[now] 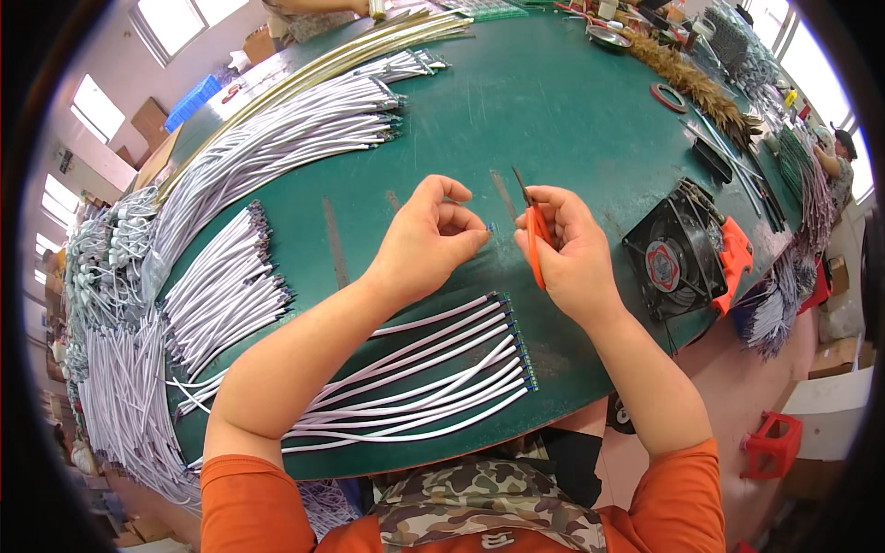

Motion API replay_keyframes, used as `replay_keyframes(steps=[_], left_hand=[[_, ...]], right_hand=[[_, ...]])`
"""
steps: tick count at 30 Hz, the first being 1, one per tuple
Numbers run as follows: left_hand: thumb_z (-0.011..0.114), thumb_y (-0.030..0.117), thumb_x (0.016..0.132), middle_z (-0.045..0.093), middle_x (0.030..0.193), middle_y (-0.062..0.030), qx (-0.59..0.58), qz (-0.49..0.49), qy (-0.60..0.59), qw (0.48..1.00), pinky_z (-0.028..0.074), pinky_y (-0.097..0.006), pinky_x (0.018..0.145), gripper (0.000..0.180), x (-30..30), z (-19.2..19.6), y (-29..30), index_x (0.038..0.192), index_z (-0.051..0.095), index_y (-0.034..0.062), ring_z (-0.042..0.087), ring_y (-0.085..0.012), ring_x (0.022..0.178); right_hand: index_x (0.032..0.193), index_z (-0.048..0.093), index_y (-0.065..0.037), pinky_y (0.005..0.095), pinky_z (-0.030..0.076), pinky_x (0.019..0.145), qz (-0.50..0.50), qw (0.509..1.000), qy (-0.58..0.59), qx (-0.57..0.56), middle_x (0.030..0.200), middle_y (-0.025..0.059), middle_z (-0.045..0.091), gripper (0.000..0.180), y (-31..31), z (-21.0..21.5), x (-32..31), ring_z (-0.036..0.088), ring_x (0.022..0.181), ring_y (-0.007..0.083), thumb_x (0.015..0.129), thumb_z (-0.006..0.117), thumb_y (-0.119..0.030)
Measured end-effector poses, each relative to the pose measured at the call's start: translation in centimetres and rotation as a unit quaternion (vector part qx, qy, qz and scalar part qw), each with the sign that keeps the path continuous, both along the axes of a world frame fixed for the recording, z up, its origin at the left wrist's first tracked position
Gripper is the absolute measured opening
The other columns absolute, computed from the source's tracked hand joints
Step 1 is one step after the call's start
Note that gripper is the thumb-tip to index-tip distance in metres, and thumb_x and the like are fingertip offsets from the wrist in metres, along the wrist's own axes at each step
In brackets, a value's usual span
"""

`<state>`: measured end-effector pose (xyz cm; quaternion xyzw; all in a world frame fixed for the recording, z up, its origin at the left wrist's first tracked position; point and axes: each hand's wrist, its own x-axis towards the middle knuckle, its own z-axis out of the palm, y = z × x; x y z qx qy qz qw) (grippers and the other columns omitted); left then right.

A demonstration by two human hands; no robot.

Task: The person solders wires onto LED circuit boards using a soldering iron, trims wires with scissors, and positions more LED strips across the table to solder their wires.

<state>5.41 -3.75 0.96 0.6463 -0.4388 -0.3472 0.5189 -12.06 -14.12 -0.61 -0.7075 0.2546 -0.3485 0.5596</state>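
Observation:
My left hand point(426, 235) is closed in a pinch over the middle of the table. At its fingertips shows a tiny blue-green piece point(491, 228), similar in colour to the boards on the cables below. My right hand point(573, 253) grips an orange-handled tool point(537, 247) with a slim dark tip pointing away from me; whether it is scissors or pliers I cannot tell. The tool and the small piece are apart. Between my forearms lies a spread row of white cables point(442, 369), their right ends joined to a strip of small green boards point(524, 343).
Bundles of white cables point(230, 286) cover the left side of the green table point(516, 101). A black fan point(673, 253) with an orange part stands at the right. Farther back lie a tape roll point(668, 98) and tools. A red stool point(772, 445) stands on the floor.

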Motion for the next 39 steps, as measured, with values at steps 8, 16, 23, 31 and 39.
replay_keyframes(steps=[8, 16, 23, 31, 39], left_hand=[[0.073, 0.003, 0.090, 0.069, 0.093, -0.0039, 0.010, -0.024, -0.013, 1.000, 0.050, -0.026, 0.082, 0.040, -0.5, -0.3, 0.7, 0.120, 0.047, 0.0035, 0.063, -0.0085, 0.088], [0.072, 0.005, 0.092, 0.068, 0.100, -0.0018, -0.006, -0.074, -0.076, 0.994, 0.051, -0.026, 0.084, 0.023, -0.1, -1.6, 0.8, 0.115, 0.070, 0.0047, 0.062, -0.0085, 0.091], [0.072, 0.007, 0.092, 0.072, 0.093, -0.0024, 0.071, -0.096, -0.068, 0.991, 0.053, -0.025, 0.078, 0.017, -0.5, -1.1, 0.2, 0.109, 0.075, 0.0018, 0.063, -0.0088, 0.083], [0.072, 0.010, 0.089, 0.069, 0.084, -0.0006, 0.141, -0.161, -0.135, 0.968, 0.052, -0.027, 0.075, 0.009, -0.3, -0.7, -1.0, 0.094, 0.071, 0.0019, 0.061, -0.0087, 0.079], [0.076, 0.010, 0.085, 0.065, 0.091, -0.0089, 0.182, -0.198, -0.214, 0.939, 0.053, -0.033, 0.080, 0.011, -0.9, -0.4, -1.5, 0.089, 0.071, 0.0015, 0.065, -0.0196, 0.087]], right_hand=[[0.125, 0.061, -0.002, 0.0295, 0.054, 0.086, 0.059, 0.996, -0.005, -0.071, 0.104, 0.0094, 0.070, 0.034, -0.2, -0.2, 1.0, 0.066, 0.096, 0.0128, 0.092, 0.066, -0.003], [0.125, 0.058, -0.003, 0.0295, 0.054, 0.084, 0.001, 0.999, -0.007, -0.038, 0.101, 0.0076, 0.070, 0.034, 0.8, 0.9, -0.8, 0.067, 0.093, 0.0126, 0.093, 0.068, -0.004], [0.128, 0.056, -0.005, 0.0278, 0.053, 0.081, -0.005, 0.999, -0.015, -0.037, 0.100, 0.0063, 0.069, 0.041, 2.0, 1.0, -5.7, 0.065, 0.089, 0.0110, 0.090, 0.071, 0.000], [0.128, 0.056, 0.000, 0.0272, 0.053, 0.077, -0.062, 0.984, -0.083, -0.143, 0.099, 0.0073, 0.068, 0.046, 2.9, 5.9, -15.3, 0.065, 0.089, 0.0123, 0.085, 0.072, 0.004], [0.123, 0.069, -0.005, 0.0287, 0.053, 0.079, -0.342, 0.878, 0.258, -0.214, 0.098, 0.0110, 0.074, 0.039, -18.1, 7.0, -27.8, 0.068, 0.088, 0.0142, 0.088, 0.074, -0.021]])
